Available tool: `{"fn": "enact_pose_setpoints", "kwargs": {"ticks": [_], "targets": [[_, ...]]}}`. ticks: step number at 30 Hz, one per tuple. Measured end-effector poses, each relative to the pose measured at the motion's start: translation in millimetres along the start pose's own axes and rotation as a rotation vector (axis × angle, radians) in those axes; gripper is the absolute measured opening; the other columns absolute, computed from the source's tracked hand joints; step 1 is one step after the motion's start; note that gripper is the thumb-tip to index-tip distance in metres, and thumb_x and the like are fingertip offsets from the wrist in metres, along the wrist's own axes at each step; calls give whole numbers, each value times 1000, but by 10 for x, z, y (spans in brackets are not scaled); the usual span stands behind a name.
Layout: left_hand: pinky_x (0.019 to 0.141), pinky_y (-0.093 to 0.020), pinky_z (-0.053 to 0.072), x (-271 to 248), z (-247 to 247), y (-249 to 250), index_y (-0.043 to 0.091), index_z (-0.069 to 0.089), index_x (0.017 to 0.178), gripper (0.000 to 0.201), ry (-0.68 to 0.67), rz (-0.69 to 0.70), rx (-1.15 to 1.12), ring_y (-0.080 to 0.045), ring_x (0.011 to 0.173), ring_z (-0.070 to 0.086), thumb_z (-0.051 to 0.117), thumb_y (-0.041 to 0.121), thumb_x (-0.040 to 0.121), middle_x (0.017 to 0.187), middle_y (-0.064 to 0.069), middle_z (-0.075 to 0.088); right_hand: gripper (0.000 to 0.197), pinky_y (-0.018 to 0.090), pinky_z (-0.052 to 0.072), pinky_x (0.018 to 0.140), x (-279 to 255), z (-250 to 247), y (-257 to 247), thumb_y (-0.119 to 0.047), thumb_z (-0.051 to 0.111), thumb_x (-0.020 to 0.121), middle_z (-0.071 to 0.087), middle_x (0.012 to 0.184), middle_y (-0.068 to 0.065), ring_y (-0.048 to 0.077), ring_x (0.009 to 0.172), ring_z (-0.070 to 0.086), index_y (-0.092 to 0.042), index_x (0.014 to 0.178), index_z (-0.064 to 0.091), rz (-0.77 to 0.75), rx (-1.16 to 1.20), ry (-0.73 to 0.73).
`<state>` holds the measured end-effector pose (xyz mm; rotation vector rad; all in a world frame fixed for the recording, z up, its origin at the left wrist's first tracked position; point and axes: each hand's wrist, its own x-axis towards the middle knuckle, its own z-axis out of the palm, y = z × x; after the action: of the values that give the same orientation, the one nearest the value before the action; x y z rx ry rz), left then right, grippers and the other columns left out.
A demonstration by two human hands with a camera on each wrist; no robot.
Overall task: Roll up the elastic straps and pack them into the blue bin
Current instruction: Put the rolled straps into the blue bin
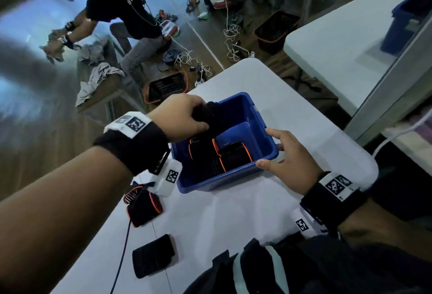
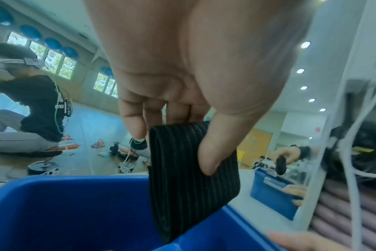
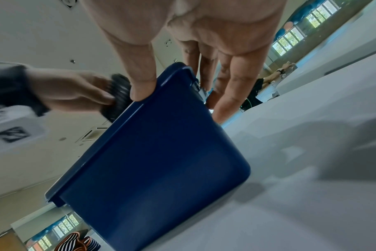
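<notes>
Ribbing runs along the rolled black elastic strap (image 2: 189, 178), which is pinched between thumb and fingers of the left hand (image 1: 184, 116) above the open blue plastic bin (image 1: 236, 178) at frame centre. Two orange-edged black strap rolls (image 1: 219, 157) are seen inside the bin. The bin's near rim is touched by the thumb of the right hand (image 1: 289, 165), its fingers relaxed and spread. On the white table (image 1: 233, 214), lower left, another orange-edged roll (image 1: 145, 209) and a flat black strap (image 1: 153, 256) are left.
</notes>
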<state>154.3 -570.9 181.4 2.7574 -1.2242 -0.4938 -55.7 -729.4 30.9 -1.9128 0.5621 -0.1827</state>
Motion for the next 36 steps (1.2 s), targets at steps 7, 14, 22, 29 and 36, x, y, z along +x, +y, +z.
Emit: {"fn": "enact_pose_setpoints", "kwargs": {"ticks": [7, 14, 22, 29, 36], "targets": [[76, -28, 43, 794, 668, 132, 16, 60, 116, 46, -115, -20, 151, -29, 106, 62, 80, 25, 76, 112, -8, 68, 81, 38, 52, 98, 10, -16, 32, -35, 82, 78, 43, 140, -18, 3, 121, 49, -32, 146, 38, -29, 30, -39], [77, -37, 52, 1097, 1013, 279, 12, 64, 106, 26, -311, 36, 282, -30, 99, 65, 70, 21, 82, 103, -8, 68, 81, 28, 48, 99, -5, -38, 57, -33, 83, 78, 44, 142, -15, 2, 120, 47, -29, 146, 39, -28, 44, -19], [65, -37, 52, 1216, 1055, 269, 14, 61, 75, 16, -375, -2, 422, -26, 73, 64, 65, 24, 87, 75, -6, 64, 80, 3, 36, 84, 21, -30, 114, -33, 82, 78, 42, 146, -15, -13, 116, 37, -24, 146, 40, -80, 23, -25], [63, -34, 47, 1149, 961, 297, 14, 55, 71, 22, -408, -17, 523, -25, 68, 58, 61, 19, 91, 68, -4, 54, 80, 18, 45, 90, 14, -33, 111, -32, 82, 78, 44, 145, -13, -8, 118, 41, -23, 146, 41, -84, 51, -20], [84, -31, 52, 684, 555, -28, 22, 71, 111, 30, -177, -12, 249, -22, 99, 66, 73, 34, 84, 103, 1, 72, 81, 35, 55, 94, 75, 34, 57, -36, 82, 78, 45, 140, -16, -2, 119, 47, -26, 147, 40, -99, 15, -41]]}}
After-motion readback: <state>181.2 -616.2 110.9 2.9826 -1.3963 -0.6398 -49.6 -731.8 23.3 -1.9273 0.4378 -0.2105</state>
